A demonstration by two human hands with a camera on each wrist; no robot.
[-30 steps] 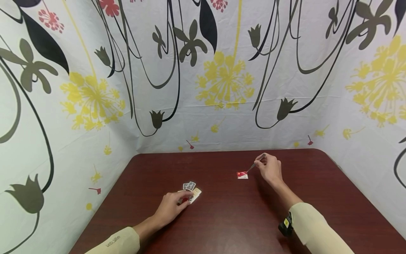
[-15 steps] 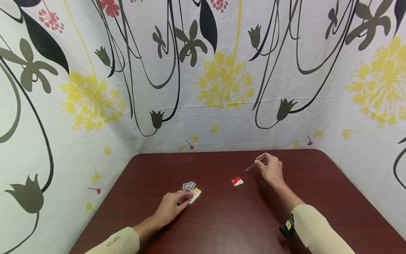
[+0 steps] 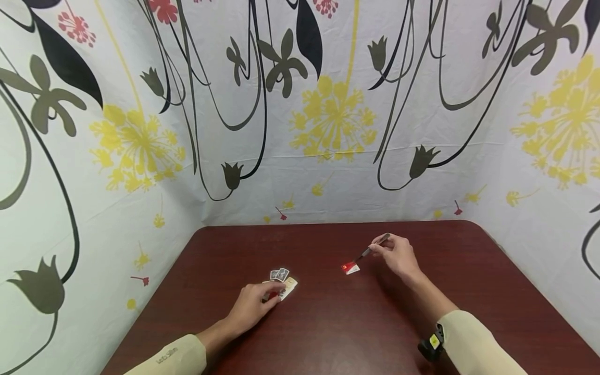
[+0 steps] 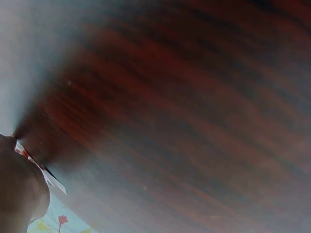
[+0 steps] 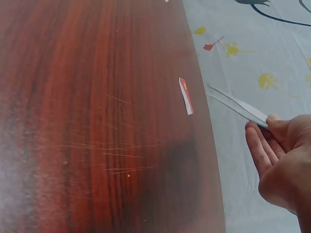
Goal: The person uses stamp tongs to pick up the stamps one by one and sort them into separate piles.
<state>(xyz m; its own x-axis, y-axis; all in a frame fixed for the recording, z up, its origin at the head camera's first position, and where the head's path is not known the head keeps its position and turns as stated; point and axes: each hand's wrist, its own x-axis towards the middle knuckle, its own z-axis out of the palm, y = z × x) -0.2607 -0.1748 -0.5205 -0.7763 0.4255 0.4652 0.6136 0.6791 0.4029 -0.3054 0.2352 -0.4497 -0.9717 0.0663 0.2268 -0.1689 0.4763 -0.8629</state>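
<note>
In the head view my right hand [image 3: 397,255] pinches a pair of tweezers [image 3: 365,253], tips pointing down to the left. Those tips are at a small red and white stamp [image 3: 349,267] lying on the table; whether they grip it cannot be told. The right wrist view shows the tweezers' two arms [image 5: 238,105] spread apart, some way from the stamp. My left hand [image 3: 250,308] holds a small cluster of stamps [image 3: 289,287] low at the table, thumb and fingers around them. Its fingers hide part of the cluster, including a red piece.
Two small grey pictures with white borders [image 3: 279,274] lie just beyond the left hand. A dark red wood-grain table [image 3: 323,333] spreads beneath both hands. Floral cloth [image 3: 281,203] hangs along its back and sides. A black device [image 3: 432,346] sits on the right wrist.
The red and white stamp has shifted left and toward me, turning slightly. The tweezers came away from it, then the right hand moved left and down, bringing the tips back. The left hand stays put.
</note>
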